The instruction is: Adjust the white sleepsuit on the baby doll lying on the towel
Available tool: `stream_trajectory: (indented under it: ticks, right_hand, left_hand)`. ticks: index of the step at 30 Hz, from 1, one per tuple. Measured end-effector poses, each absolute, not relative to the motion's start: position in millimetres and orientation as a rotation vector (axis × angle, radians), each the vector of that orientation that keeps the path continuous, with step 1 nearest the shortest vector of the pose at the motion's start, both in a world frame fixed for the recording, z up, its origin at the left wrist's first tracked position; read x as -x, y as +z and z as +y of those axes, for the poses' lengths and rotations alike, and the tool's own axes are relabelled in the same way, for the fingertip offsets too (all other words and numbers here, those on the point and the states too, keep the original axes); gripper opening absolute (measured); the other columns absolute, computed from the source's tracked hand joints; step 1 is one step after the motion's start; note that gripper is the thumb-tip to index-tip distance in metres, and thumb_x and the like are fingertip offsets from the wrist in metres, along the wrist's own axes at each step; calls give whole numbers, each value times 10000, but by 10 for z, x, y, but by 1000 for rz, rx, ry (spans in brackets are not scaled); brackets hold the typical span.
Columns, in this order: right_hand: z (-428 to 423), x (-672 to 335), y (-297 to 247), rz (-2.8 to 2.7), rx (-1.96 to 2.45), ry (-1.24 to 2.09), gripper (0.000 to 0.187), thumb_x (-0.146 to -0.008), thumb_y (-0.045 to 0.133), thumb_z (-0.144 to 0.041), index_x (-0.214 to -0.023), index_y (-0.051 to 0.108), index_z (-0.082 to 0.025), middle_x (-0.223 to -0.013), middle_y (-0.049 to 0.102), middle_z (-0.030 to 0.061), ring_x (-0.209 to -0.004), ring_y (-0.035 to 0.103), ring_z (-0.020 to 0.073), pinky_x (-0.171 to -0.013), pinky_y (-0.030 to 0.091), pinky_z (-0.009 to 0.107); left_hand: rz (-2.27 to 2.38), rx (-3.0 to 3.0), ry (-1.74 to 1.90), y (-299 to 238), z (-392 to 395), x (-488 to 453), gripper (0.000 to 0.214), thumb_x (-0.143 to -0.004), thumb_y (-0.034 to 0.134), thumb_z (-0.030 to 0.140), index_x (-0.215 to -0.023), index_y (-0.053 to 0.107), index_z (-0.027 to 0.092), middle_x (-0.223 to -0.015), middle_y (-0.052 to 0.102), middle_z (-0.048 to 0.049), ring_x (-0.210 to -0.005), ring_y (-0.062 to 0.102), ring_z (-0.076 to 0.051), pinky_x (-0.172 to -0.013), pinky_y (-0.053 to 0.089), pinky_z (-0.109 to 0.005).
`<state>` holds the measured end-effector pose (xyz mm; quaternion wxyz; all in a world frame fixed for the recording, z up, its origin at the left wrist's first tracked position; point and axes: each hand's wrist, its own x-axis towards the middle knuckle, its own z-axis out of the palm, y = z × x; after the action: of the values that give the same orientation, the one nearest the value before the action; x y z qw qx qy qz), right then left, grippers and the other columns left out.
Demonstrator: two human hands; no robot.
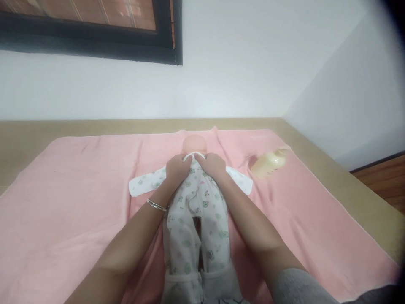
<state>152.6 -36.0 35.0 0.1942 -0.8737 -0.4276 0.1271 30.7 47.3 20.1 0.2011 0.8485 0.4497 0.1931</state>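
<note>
left hand (177,168) | grip clamped on romper (193,202) collar | right hand (214,165) | same | doll (194,145) on pink blanket (79,190)

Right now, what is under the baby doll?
The doll in its printed sleepsuit lies on a pink towel, both hands at its collar. Beyond the towel's edge shows a tan surface; beneath the doll itself is hidden.

A pale yellow bottle (269,164) lies on the pink blanket (79,190) (right side), a dark-framed window (95,38) above.
</note>
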Motion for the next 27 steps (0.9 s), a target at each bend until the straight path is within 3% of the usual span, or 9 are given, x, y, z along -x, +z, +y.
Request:
stream_trajectory:
  ticks: [27]
  right_hand:
    - [-350, -1526, 351, -1187, 2466, 371, 739, -810, 231, -725, -953, 685, -159, -968, 667, 142, -911, 596, 261, -736, 410, 311]
  left_hand:
    - [1295, -2372, 496, 230, 471, -318, 426, -850, 345, 470, -798, 655, 184, -842, 674, -74, -765, 575, -203, -678, 398, -280]
